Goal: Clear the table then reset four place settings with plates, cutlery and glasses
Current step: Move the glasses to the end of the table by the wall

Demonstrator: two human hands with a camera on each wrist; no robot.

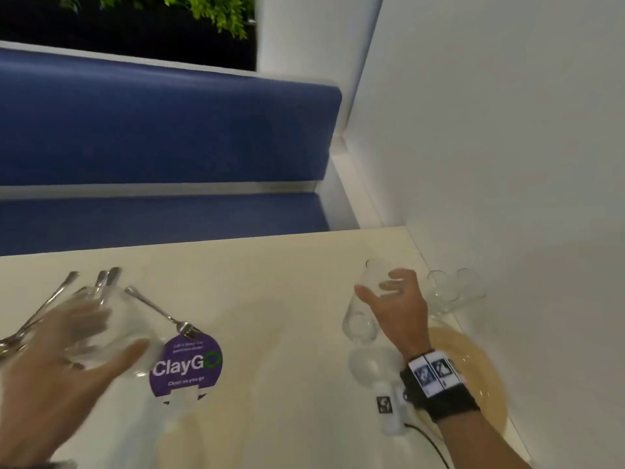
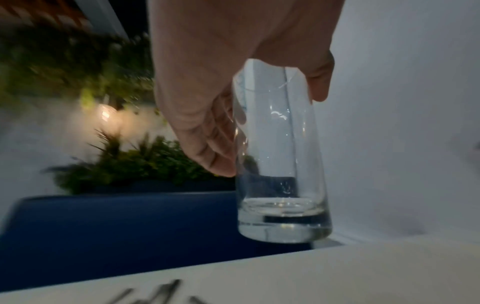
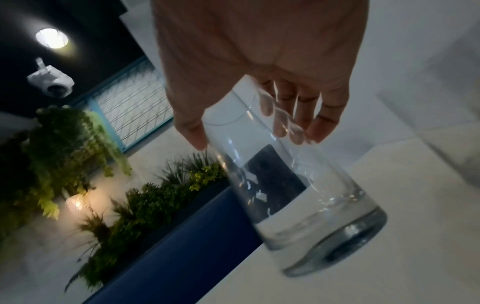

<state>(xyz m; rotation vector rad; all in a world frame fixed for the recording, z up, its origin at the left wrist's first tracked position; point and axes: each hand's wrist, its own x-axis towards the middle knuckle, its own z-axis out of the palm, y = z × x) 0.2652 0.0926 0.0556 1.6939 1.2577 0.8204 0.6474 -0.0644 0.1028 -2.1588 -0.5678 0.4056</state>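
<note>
Left hand: our left hand [image 1: 64, 343] grips a clear glass [image 1: 118, 319], thumb on one side and fingers on the other; the head view blurs it, but the left wrist view shows the glass [image 2: 280, 164] upright and lifted off the table, its thick base above the table edge.
Right hand: our right hand [image 1: 395, 306] holds a second glass [image 1: 363, 309], fingers curled round its upper part; the right wrist view shows this glass [image 3: 293, 185] tilted, base off the table.
Other glasses: two more clear glasses [image 1: 453, 292] stand close together at the far right of the table, against the wall, just beyond our right hand.
Plate: a pale yellowish plate [image 1: 473, 370] lies on the table under our right wrist, by the wall.
Cutlery: several forks and spoons [image 1: 67, 296] lie bunched at the left of the table, beneath our left hand; one fork [image 1: 162, 314] lies apart, its tines touching the purple sticker [image 1: 186, 367].
Table: the cream table [image 1: 277, 299] carries all of this; a blue bench [image 1: 162, 137] runs along its far side.
</note>
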